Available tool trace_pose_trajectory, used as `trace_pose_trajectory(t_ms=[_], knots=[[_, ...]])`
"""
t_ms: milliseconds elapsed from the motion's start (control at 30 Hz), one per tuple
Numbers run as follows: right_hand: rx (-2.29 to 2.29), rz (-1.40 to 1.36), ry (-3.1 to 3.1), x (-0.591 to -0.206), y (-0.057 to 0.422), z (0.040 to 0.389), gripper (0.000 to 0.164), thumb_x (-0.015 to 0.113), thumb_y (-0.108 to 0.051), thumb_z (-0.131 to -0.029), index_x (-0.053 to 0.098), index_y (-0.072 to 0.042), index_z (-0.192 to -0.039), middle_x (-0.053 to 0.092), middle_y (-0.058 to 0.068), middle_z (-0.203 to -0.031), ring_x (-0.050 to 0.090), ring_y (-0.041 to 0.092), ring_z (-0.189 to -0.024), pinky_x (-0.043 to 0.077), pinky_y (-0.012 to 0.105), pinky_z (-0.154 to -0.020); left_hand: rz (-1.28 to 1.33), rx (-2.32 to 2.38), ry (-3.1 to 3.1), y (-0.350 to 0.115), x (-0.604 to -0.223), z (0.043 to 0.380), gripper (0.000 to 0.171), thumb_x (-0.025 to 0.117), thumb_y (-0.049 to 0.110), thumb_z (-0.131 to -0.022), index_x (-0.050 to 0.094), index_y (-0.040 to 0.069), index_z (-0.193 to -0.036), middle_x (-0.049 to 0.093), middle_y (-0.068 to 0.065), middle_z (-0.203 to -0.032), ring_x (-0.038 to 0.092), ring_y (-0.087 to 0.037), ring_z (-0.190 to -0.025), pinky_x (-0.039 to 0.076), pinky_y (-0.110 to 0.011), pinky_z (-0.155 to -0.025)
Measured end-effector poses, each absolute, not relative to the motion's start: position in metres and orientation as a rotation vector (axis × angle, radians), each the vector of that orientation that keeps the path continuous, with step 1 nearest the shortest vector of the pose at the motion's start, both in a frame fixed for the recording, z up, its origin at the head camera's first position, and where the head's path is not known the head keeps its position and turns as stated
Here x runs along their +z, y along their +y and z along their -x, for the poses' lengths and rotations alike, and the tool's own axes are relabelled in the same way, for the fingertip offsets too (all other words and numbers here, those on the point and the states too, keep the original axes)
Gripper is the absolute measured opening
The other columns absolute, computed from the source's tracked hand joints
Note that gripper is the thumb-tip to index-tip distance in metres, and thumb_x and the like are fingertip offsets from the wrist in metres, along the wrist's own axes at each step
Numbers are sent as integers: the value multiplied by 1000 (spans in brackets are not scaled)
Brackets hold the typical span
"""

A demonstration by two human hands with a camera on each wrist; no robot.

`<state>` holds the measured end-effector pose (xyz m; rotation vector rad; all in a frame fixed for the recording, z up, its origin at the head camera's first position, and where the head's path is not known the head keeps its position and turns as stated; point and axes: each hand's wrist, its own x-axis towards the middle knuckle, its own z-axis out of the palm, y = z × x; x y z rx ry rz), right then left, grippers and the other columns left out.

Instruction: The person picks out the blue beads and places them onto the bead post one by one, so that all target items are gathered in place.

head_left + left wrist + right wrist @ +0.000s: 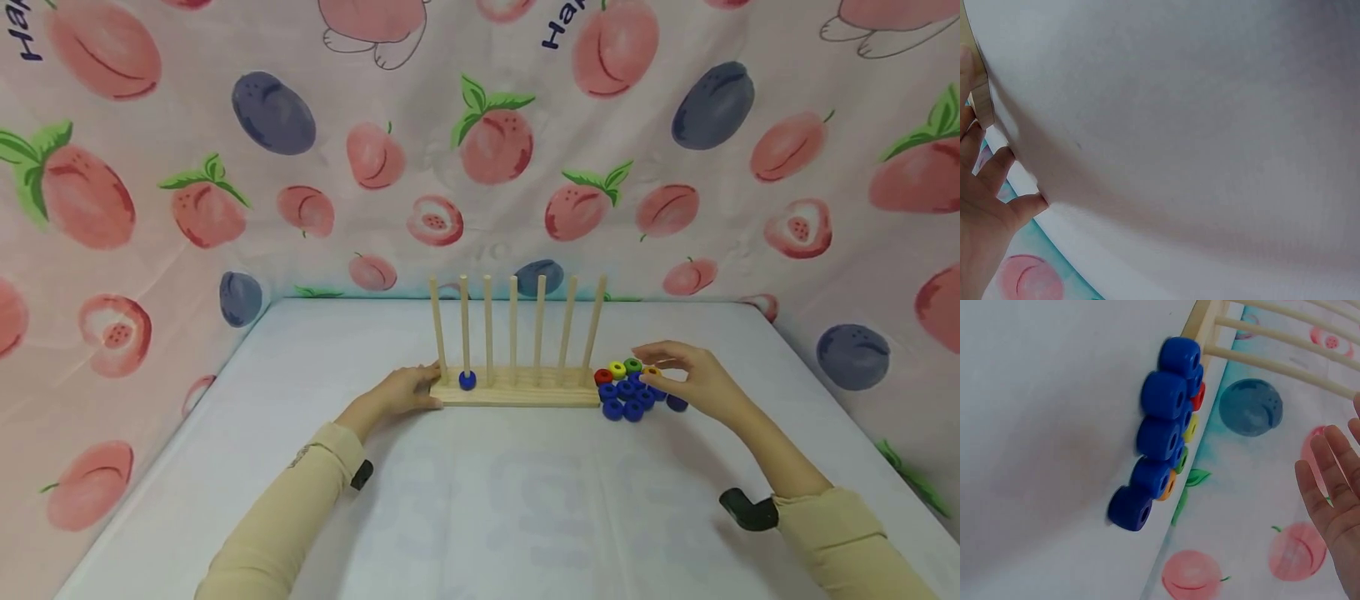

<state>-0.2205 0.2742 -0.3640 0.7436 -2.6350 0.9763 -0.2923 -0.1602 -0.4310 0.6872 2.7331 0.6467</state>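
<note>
A wooden peg rack [517, 397] with a row of several upright pegs stands on the table. One blue bead [467, 381] sits at the bottom of its second peg from the left. My left hand [401, 390] grips the left end of the base, thumb at the front and fingers behind. Beside the right end lie several blue beads [1159, 437] with a red bead [603, 377], a yellow bead [617, 370], a green bead [633, 366] and an orange bead [1167, 487]. Over this group hovers my right hand [701, 379], fingers extended and holding nothing.
A white cloth [480, 500] covers the table. Behind it and at both sides hangs a fruit-print curtain [337, 225]. At the near right corner of the bead group lies a darker bead [1130, 508].
</note>
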Motion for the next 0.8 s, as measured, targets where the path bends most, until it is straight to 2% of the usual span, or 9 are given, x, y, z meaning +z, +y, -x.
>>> trace_pose_trajectory(t_ms=[367,500,567,667,733,800], knots=[[952,-625,-2727,-373,296,223,33,67,-10,-87,61,1,-118,66,20,-113,45,-21,-94,42,3,-82,-682,654,2726,-159,-431,292,67,66,31,-87,39,1,-141,33,-15,-150,28,-42,-138,16,-64,-112],[954,-603,-2732,-378,304,226,33,67,-10,-87,61,1,-117,66,20,-112,48,-18,-93,44,5,-81,-687,653,2724,-160,-430,291,67,66,31,-87,39,0,-141,33,-15,-150,29,-42,-138,15,-64,-111],[945,-589,-2746,-381,307,228,33,67,-11,-87,61,1,-117,66,21,-111,55,-8,-93,48,11,-82,-683,658,2723,-160,-429,291,66,66,30,-87,40,0,-141,32,-15,-150,29,-42,-138,15,-64,-112],[923,-572,-2778,-383,310,228,33,67,-11,-87,61,2,-117,66,22,-111,63,16,-96,55,31,-84,-684,665,2720,-160,-428,290,66,66,30,-87,41,0,-140,32,-15,-150,29,-42,-138,15,-64,-112],[915,-567,-2802,-383,312,228,35,67,-12,-87,60,4,-117,64,25,-111,62,32,-97,54,45,-84,-687,664,2719,-160,-428,290,66,66,30,-87,41,0,-140,32,-15,-150,29,-42,-138,15,-64,-112],[911,-560,-2827,-384,313,228,37,67,-12,-87,58,6,-118,63,27,-112,61,39,-98,50,54,-85,-690,661,2718,-160,-428,290,66,66,30,-88,41,0,-140,33,-15,-150,29,-42,-138,15,-64,-112]])
